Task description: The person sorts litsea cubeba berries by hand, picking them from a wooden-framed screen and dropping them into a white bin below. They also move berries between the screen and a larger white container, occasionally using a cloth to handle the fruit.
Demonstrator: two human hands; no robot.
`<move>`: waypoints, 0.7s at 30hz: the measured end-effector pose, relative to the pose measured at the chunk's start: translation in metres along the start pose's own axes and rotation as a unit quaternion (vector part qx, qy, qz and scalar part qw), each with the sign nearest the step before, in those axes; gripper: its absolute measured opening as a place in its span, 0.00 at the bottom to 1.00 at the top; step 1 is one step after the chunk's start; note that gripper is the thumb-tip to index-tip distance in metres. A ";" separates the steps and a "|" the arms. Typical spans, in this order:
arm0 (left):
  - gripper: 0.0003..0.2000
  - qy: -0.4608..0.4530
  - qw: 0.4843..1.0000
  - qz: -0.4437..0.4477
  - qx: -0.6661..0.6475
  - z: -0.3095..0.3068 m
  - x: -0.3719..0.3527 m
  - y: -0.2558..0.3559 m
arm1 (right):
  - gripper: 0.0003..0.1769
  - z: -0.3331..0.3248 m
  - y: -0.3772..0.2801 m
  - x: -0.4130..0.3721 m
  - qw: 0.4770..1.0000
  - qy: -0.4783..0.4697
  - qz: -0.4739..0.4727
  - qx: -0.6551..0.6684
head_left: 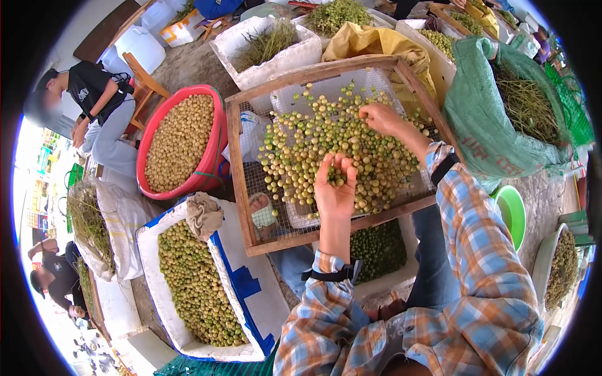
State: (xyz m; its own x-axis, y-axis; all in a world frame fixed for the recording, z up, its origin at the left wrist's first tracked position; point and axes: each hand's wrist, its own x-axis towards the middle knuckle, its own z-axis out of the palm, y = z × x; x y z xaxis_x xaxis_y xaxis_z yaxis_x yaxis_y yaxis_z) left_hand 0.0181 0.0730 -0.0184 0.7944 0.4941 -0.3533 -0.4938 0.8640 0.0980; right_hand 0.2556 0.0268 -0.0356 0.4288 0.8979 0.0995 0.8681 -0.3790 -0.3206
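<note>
A wooden-framed wire sieve tray [237, 156] lies tilted across my lap, covered with a heap of small green round fruits [295, 141]. My left hand [335, 188] is raised palm up over the heap, fingers curled around a handful of the fruits. My right hand [379, 118] rests fingers down on the fruits at the tray's far right part, touching them. Both arms wear plaid sleeves with black wrist straps.
A red basin [216, 135] of yellowish fruits stands left of the tray. A white foam box [251, 294] of green fruits lies lower left, another under the tray. Green sacks [483, 125] of stems are on the right, with a green bowl [511, 213]. Seated people occupy the left edge.
</note>
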 end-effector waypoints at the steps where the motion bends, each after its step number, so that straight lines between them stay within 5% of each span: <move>1: 0.08 0.013 1.000 0.006 -0.002 0.001 -0.001 0.002 | 0.05 -0.010 -0.003 -0.004 1.000 -0.001 0.002 0.000; 3: 0.07 0.045 0.999 0.010 -0.011 0.007 -0.004 0.006 | 0.05 -0.034 -0.004 -0.010 0.920 -0.043 0.195 0.338; 4: 0.07 0.046 0.999 0.007 -0.011 0.006 -0.004 0.009 | 0.05 -0.038 -0.001 -0.017 0.919 -0.043 0.199 0.337; 6: 0.07 -0.001 1.000 0.006 -0.026 0.004 -0.003 0.012 | 0.07 -0.052 0.009 -0.039 0.712 0.018 0.242 0.659; 7: 0.07 0.004 1.000 0.006 -0.026 0.003 -0.003 0.013 | 0.08 -0.056 0.013 -0.052 0.660 -0.012 0.223 0.717; 12: 0.06 0.027 0.999 0.017 -0.031 0.004 -0.006 0.021 | 0.06 -0.055 0.025 -0.077 0.717 0.005 0.224 0.660; 14: 0.06 0.031 0.999 0.023 -0.030 0.006 -0.006 0.022 | 0.06 -0.055 0.027 -0.074 0.842 -0.019 0.258 0.473; 19: 0.05 0.051 0.998 0.038 -0.018 0.009 -0.008 0.022 | 0.07 -0.056 0.014 -0.045 0.781 0.029 0.265 0.565; 21: 0.05 0.046 0.998 0.030 -0.016 0.011 -0.007 0.019 | 0.09 -0.051 0.001 -0.027 0.922 -0.067 0.236 0.300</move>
State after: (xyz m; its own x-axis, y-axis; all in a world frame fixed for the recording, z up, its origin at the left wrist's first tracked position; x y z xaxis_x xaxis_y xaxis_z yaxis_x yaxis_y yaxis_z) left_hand 0.0066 0.0868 -0.0035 0.7282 0.5321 -0.4319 -0.5515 0.8291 0.0914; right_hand 0.2573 -0.0093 0.0096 0.6535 0.6994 -0.2894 0.2806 -0.5789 -0.7656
